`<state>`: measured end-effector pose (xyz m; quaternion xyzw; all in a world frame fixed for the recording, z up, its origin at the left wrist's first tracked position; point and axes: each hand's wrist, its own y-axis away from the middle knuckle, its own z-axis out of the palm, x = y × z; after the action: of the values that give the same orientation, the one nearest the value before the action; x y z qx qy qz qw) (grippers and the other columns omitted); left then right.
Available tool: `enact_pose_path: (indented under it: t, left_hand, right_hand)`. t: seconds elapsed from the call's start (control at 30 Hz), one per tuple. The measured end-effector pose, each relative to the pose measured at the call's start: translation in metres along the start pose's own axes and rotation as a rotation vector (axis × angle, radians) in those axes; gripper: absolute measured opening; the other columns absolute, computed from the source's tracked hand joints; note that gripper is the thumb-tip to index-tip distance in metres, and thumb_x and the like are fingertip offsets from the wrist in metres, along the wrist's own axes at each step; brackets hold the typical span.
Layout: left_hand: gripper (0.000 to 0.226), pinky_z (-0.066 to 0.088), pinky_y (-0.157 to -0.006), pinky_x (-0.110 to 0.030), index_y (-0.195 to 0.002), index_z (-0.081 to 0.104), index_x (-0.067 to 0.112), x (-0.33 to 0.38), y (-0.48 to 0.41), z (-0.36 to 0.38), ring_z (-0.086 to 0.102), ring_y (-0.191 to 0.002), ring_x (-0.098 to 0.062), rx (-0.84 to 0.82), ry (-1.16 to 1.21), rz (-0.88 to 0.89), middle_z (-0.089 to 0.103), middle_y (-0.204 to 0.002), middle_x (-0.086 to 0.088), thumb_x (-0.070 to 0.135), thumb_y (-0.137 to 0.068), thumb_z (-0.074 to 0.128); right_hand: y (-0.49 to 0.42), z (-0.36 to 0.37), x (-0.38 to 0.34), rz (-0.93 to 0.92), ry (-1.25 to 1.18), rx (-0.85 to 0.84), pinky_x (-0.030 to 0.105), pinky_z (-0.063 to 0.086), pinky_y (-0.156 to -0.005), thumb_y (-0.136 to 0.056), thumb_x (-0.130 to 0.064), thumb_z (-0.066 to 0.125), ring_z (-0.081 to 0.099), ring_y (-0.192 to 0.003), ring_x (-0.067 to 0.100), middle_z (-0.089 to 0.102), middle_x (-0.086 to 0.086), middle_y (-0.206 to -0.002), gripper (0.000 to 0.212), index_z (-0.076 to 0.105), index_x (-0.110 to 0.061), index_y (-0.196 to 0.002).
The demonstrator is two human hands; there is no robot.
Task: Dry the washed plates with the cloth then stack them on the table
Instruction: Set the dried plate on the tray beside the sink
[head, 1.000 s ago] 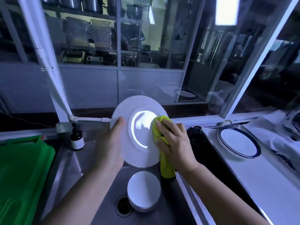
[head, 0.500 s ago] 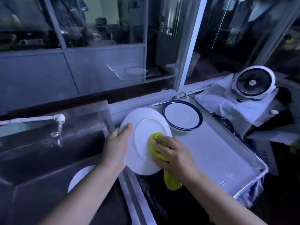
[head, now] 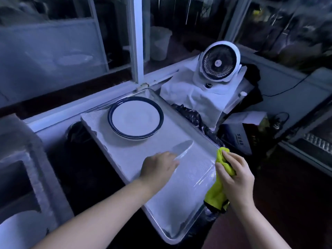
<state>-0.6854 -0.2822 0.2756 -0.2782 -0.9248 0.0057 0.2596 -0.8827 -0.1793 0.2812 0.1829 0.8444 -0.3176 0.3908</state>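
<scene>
fingers of the left hand are curled, knuckles up, round the near edge of a white plate. the plate shows only as a pale, blurred sliver seen almost edge-on, tilted up toward the far right. it hangs low over the middle of the worktop, a metal-rimmed tray surface lined in white. whether it touches the lining cannot be told through the blur.

just beyond it, at the far end of the worktop, lies a stack of blue-rimmed plates, flat and face up, apart from the held plate.

the right hand is at the worktop's right rim, its fingers clenched round a yellow-green cloth. one bunched end pokes out above the fingers and the rest hangs below the palm, with a dark hem at the bottom. the cloth is clear of the held plate.

on the far right a round white fan stands upright on a white sheet, facing the camera. crumpled black plastic lies between the worktop and the sheet.
</scene>
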Motion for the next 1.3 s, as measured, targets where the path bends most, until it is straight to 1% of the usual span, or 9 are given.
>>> enact_pose_path:
  t: [0.13, 0.3, 0.4, 0.47, 0.67, 0.77, 0.83, 0.93, 1.3]
  left_hand:
    - [0.031, 0.03, -0.034, -0.022, -0.061, 0.064, 0.02, -0.002, -0.011, 0.032, 0.051, -0.048, -0.012, -0.114, -0.451, 0.328, 0.053, -0.055, 0.007, 0.017, -0.042, 0.089]
    - [0.036, 0.036, -0.041, -0.021, -0.066, 0.07, 0.016, -0.01, -0.008, 0.07, 0.049, -0.048, -0.015, -0.054, -0.547, 0.492, 0.053, -0.057, 0.003, -0.004, -0.062, 0.04]
    - [0.016, 0.042, -0.047, -0.02, -0.072, 0.073, 0.016, -0.01, -0.007, 0.09, 0.054, -0.052, -0.015, -0.14, -0.567, 0.542, 0.058, -0.062, 0.003, 0.022, -0.081, 0.06]
    - [0.034, 0.044, -0.05, -0.02, -0.074, 0.073, 0.019, -0.012, -0.004, 0.104, 0.056, -0.056, -0.013, -0.26, -0.566, 0.505, 0.059, -0.065, 0.006, 0.049, -0.06, 0.079]
    - [0.051, 0.047, -0.054, -0.015, -0.068, 0.073, 0.025, -0.009, -0.003, 0.09, 0.061, -0.06, -0.008, -0.318, -0.443, 0.365, 0.062, -0.066, 0.01, 0.06, -0.031, 0.078]
    - [0.059, 0.052, -0.064, -0.019, -0.079, 0.072, 0.024, -0.021, 0.006, 0.075, 0.065, -0.072, -0.013, -0.275, -0.358, 0.203, 0.066, -0.078, 0.007, 0.059, -0.034, 0.085]
    - [0.076, 0.052, -0.083, -0.026, -0.111, 0.066, 0.016, -0.03, 0.011, 0.064, 0.062, -0.104, -0.02, -0.244, -0.349, 0.008, 0.063, -0.115, -0.005, 0.054, -0.049, 0.087]
    - [0.092, 0.031, -0.106, -0.028, -0.147, 0.02, 0.013, -0.047, 0.016, 0.063, 0.033, -0.135, -0.02, -0.278, -0.375, -0.191, 0.028, -0.149, -0.005, 0.055, -0.08, 0.065]
    - [0.069, 0.045, -0.069, -0.03, -0.083, 0.056, 0.018, -0.054, 0.018, 0.068, 0.061, -0.073, -0.018, -0.151, -0.417, -0.269, 0.061, -0.077, 0.002, 0.063, -0.04, 0.085]
  right_hand:
    - [0.005, -0.004, 0.021, 0.036, 0.038, 0.013, 0.0, 0.035, -0.086, -0.075, -0.001, 0.077, 0.053, -0.099, -0.009, 0.06, -0.005, -0.107, 0.039, 0.07, -0.009, -0.112]
    - [0.005, -0.001, 0.038, 0.092, 0.013, 0.011, 0.001, 0.036, -0.087, -0.077, -0.001, 0.076, 0.051, -0.101, -0.018, 0.059, -0.009, -0.107, 0.039, 0.069, -0.012, -0.113]
    - [0.001, 0.008, 0.044, 0.111, 0.002, 0.004, 0.001, 0.036, -0.088, -0.077, -0.001, 0.076, 0.052, -0.102, -0.016, 0.058, -0.016, -0.107, 0.04, 0.067, -0.016, -0.113]
    - [-0.002, 0.015, 0.046, 0.119, 0.001, -0.012, 0.001, 0.035, -0.088, -0.076, -0.001, 0.076, 0.052, -0.102, -0.015, 0.057, -0.019, -0.107, 0.04, 0.067, -0.018, -0.112]
    - [-0.029, 0.052, 0.037, 0.092, 0.1, -0.217, 0.019, 0.04, -0.086, -0.076, -0.009, 0.078, 0.06, -0.099, 0.014, 0.06, -0.007, -0.104, 0.036, 0.071, -0.012, -0.111]
    - [-0.049, 0.081, 0.034, 0.068, 0.164, -0.354, 0.024, 0.035, -0.087, -0.08, -0.018, 0.075, 0.056, -0.107, 0.024, 0.06, 0.005, -0.118, 0.042, 0.065, -0.01, -0.121]
    - [-0.055, 0.102, 0.043, 0.015, 0.32, -0.522, 0.029, 0.031, -0.094, -0.089, -0.026, 0.066, 0.045, -0.117, 0.031, 0.047, 0.01, -0.139, 0.054, 0.05, -0.011, -0.137]
    - [-0.047, 0.13, 0.06, -0.068, 0.712, -0.736, 0.035, 0.022, -0.107, -0.097, -0.04, 0.047, 0.03, -0.131, 0.033, 0.014, 0.005, -0.159, 0.068, 0.017, -0.014, -0.152]
    - [-0.021, 0.17, 0.04, -0.574, 0.358, -0.894, 0.046, 0.037, -0.106, -0.089, -0.026, 0.059, 0.049, -0.122, 0.036, 0.046, 0.008, -0.145, 0.054, 0.049, -0.008, -0.139]
